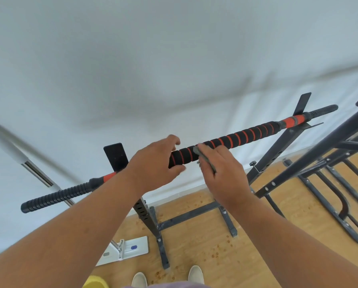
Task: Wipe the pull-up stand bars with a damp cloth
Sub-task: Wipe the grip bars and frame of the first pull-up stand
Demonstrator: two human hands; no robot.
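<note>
The pull-up bar [244, 135], wrapped in black foam with orange spiral stripes, runs from lower left to upper right across its dark metal stand [147, 213]. My left hand [153, 165] curls round the bar near its middle, fingers over the top and thumb underneath. Just to its right, my right hand [223, 171] pinches a small grey cloth [205, 157] and holds it against the foam. The bar's ribbed black ends stick out past both uprights.
A white wall stands close behind the stand. A mop with a chrome pole [37, 173] and white flat head [130, 247] leans at the left. More dark exercise frames [329, 163] crowd the right. The wooden floor [205, 246] is speckled with small spots; my shoes [195, 274] are below.
</note>
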